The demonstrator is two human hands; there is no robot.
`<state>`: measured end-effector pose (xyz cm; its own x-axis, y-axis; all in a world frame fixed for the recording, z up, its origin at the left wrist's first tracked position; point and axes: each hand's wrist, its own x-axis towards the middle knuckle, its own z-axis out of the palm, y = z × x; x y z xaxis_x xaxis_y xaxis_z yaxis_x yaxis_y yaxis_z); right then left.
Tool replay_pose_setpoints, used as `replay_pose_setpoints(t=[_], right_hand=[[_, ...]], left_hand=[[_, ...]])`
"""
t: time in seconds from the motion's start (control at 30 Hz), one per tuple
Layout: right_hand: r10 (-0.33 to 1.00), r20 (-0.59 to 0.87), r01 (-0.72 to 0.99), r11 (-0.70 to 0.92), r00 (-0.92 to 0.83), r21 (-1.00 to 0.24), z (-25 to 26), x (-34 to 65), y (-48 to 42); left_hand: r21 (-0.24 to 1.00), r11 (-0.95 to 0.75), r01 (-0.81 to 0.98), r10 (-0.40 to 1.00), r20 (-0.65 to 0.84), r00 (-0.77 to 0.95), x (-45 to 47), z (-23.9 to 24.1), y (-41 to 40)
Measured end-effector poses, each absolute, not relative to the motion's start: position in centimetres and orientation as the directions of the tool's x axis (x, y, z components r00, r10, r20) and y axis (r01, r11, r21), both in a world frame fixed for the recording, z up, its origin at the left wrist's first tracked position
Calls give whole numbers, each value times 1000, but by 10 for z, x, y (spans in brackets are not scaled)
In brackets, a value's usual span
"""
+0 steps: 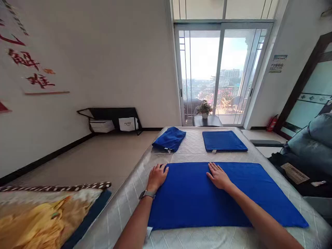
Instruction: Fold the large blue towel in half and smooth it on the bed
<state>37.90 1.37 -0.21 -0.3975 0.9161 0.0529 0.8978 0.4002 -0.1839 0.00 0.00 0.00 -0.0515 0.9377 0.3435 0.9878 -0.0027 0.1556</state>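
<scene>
A blue cloth [192, 197], rectangular and spread nearly flat, lies across a white quilted mattress [129, 204]. My left hand [157, 177] rests at the cloth's far left corner, fingers extended and slightly bent; a watch is on that wrist. Flat on the cloth near the middle of its far edge is my right hand [219, 176], its fingers stretched out and thumb apart. A white tag [148, 232] sticks out at the near left corner. Beyond the cloth are a loosely folded blue cloth [169, 139] on the left and a neatly folded blue cloth [224, 141] on the right.
At the near left is a bed surface with a crumpled yellow cloth [49, 221]. A black rack [111, 116] with white boxes stands against the wall. A potted plant [204, 109] sits on a chair before the glass door. A dark sofa [316, 141] is at right.
</scene>
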Motion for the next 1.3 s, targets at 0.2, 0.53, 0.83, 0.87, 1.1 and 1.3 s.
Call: replay_pose_setpoints(t=[0.2, 0.53, 0.83, 0.87, 1.1, 1.3], right_hand=[[995, 33, 985, 102, -98, -140, -2, 513, 20], [984, 89, 984, -147, 156, -103, -19, 624, 24], [985, 126, 990, -104, 116, -96, -25, 625, 24], [985, 130, 989, -105, 118, -100, -25, 626, 24], [982, 129, 985, -121, 137, -127, -25, 626, 26], [985, 95, 984, -132, 144, -117, -19, 624, 26]], left_hand=[[148, -4, 989, 937, 347, -48, -1, -3, 0], [111, -17, 994, 936, 350, -23, -1, -2, 2], [112, -13, 994, 941, 337, -26, 0, -2, 3], [112, -15, 994, 942, 336, -24, 0, -2, 3], [133, -9, 991, 944, 329, -35, -2, -5, 4], [134, -18, 991, 940, 340, -29, -2, -6, 5]])
